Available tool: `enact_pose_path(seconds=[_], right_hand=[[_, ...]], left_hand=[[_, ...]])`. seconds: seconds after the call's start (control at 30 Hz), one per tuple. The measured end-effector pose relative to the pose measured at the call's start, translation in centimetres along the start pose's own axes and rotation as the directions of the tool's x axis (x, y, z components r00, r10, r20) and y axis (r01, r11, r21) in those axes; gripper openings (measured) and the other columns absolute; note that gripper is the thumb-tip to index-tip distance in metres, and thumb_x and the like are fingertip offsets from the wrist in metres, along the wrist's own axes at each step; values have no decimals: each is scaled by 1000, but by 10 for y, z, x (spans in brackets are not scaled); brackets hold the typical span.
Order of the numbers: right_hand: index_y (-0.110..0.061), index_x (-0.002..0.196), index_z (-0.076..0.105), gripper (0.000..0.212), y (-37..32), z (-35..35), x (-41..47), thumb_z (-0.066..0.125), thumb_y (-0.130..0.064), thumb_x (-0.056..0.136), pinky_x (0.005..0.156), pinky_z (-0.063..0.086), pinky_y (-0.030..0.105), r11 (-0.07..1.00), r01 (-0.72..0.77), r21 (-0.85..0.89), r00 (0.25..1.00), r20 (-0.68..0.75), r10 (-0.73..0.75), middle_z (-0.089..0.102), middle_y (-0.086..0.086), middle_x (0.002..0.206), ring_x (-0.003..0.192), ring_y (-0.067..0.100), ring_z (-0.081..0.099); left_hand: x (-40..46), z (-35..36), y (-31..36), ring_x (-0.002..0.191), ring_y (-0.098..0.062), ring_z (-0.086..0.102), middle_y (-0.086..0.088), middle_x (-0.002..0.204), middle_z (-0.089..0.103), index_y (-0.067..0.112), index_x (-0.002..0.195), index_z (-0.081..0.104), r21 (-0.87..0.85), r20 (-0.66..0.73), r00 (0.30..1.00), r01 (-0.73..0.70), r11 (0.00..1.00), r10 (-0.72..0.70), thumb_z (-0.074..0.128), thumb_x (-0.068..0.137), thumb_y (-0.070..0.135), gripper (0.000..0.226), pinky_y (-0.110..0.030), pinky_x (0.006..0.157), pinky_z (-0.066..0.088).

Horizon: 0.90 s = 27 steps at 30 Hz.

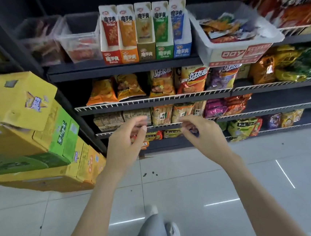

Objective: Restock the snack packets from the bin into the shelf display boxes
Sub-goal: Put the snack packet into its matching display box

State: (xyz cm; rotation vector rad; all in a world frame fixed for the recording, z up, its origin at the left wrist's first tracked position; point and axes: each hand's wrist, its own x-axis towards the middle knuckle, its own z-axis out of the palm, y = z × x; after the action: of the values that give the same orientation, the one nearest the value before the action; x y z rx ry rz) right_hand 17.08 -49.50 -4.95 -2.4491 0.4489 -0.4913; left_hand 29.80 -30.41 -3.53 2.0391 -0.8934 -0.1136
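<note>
Both bare hands hang in front of the lower shelves, holding nothing: the left hand [126,139] and the right hand [203,132] each have loosely curled fingers. Up on the top shelf, crinkled foil snack packets [224,28] fill the white plastic bin [239,52], just beside five tall cardboard display boxes [144,31].

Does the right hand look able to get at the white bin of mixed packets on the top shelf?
Probably yes: the right hand looks empty, and nothing stands between it and the open-topped white bin up to its right.
</note>
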Motion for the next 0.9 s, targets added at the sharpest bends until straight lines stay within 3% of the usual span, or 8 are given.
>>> enact_pose_path(seconds=[0.13,0.33,0.53,0.67,0.8,0.9], right_hand=[[-20,113,64,22,24,-5,51,60,-20,91,71,57,36,1000,-3,-24,1000,-15,2,69,-6,101,89,8,65],[-20,113,65,23,51,-25,108,61,-19,90,75,56,31,996,-85,-41,988,-134,79,69,-8,98,85,8,64],[-16,110,66,20,92,-80,152,60,-18,90,73,52,13,982,-187,-38,933,-321,165,68,-11,98,83,3,63],[-13,109,68,19,127,-124,183,61,-13,91,73,49,10,985,-171,12,891,-424,160,69,-9,96,83,2,64],[-16,108,67,18,171,-167,223,59,-12,92,71,42,2,992,-129,13,911,-393,124,66,-11,94,82,-8,58],[-15,109,68,20,210,-193,255,59,-12,92,73,39,-1,996,-76,-51,951,-303,57,67,-6,96,87,-5,54]], left_hand=[[69,22,-7,97,11,55,25,105,59,28,119,60,44,15,998,-58,997,58,55,95,24,25,-5,82,44],[159,41,4,102,2,58,17,109,65,29,117,60,-22,121,983,-134,991,136,52,96,28,22,-23,91,47],[248,73,28,99,5,59,15,104,67,28,113,62,-137,164,970,-159,978,181,53,95,25,20,-6,85,42],[295,105,49,99,12,56,21,101,65,28,111,62,-198,166,965,-167,966,201,54,95,24,18,0,82,37],[338,143,74,98,15,54,21,101,63,27,113,62,-131,145,958,-231,964,249,56,94,26,20,-1,82,37],[363,171,91,96,12,54,20,103,61,27,117,60,-41,108,969,-220,975,224,55,94,30,24,-8,84,40]])
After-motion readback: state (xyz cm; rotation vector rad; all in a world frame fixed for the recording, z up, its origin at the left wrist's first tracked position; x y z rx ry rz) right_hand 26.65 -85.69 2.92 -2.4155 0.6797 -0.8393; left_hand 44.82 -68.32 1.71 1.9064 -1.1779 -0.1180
